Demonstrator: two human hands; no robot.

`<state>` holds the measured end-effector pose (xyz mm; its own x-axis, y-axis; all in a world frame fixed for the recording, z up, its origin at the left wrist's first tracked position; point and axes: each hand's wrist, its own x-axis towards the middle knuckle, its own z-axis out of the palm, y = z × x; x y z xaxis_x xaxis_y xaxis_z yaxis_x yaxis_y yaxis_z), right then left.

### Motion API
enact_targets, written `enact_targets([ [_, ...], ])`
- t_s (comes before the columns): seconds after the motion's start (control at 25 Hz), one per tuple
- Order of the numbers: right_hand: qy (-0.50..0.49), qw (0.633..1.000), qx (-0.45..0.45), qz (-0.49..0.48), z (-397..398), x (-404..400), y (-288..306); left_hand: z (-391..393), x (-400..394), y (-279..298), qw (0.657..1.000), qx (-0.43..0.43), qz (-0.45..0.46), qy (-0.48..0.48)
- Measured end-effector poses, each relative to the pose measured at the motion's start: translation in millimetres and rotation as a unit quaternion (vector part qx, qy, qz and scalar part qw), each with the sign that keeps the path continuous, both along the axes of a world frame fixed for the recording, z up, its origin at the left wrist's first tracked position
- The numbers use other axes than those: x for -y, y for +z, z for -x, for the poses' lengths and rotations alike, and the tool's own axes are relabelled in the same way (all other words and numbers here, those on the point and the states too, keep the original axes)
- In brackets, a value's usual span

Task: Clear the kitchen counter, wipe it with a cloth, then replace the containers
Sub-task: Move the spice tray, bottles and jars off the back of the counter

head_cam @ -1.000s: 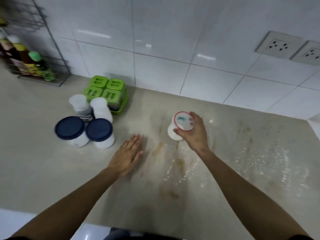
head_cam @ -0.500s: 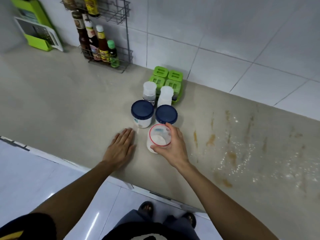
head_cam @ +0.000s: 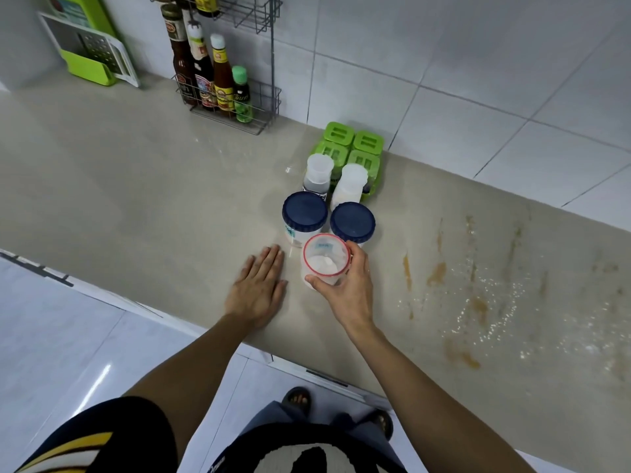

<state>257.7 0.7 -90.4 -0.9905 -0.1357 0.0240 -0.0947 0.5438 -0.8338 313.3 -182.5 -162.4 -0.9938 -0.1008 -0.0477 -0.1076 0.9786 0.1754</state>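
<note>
The right hand (head_cam: 348, 288) grips the red-rimmed container (head_cam: 326, 259) by its side; its lower body is hidden behind fingers and lid. It stands on the desk (head_cam: 136, 199), just before two blue-lidded jars (head_cam: 305, 213). The left hand (head_cam: 259, 288) lies flat, fingers straight. Jar label text is illegible.

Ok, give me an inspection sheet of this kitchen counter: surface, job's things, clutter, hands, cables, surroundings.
Surface: beige counter, brown stains and wet speckles at right.
Job's things: red-rimmed container in front of two blue-lidded jars; behind them two white bottles, green-lidded container set. No cloth seen.
Clutter: wire rack with sauce bottles; green grater stand.
Hands: left hand flat on counter; right hand grips the red-rimmed container.
Cables: nothing seen.
Surroundings: white tiled wall, tiled floor.
</note>
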Motion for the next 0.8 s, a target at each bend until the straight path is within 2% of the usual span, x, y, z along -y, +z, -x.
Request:
enact_targets([
  [0.4, 0.005, 1.0, 0.009, -0.002, -2.4, -4.8, -2.0, 0.7, 0.6, -0.4, 0.999, -0.016, -0.028, -0.011],
  [0.6, 0.025, 0.999, -0.015, -0.029, -10.0, -43.6, -5.3, -9.4, -24.1, 17.9, 0.995, -0.085, -0.046, -0.002],
  [0.72, 0.011, 0.999, -0.031, -0.042, -10.4, -91.9, -9.5, -14.6, -67.1, 26.9, 0.985, -0.146, -0.052, -0.082],
  [0.8, -0.011, 0.998, -0.034, -0.059, -8.8, -131.2, -11.5, -6.4, -105.7, 32.6, 0.973, -0.156, -0.074, -0.153],
])
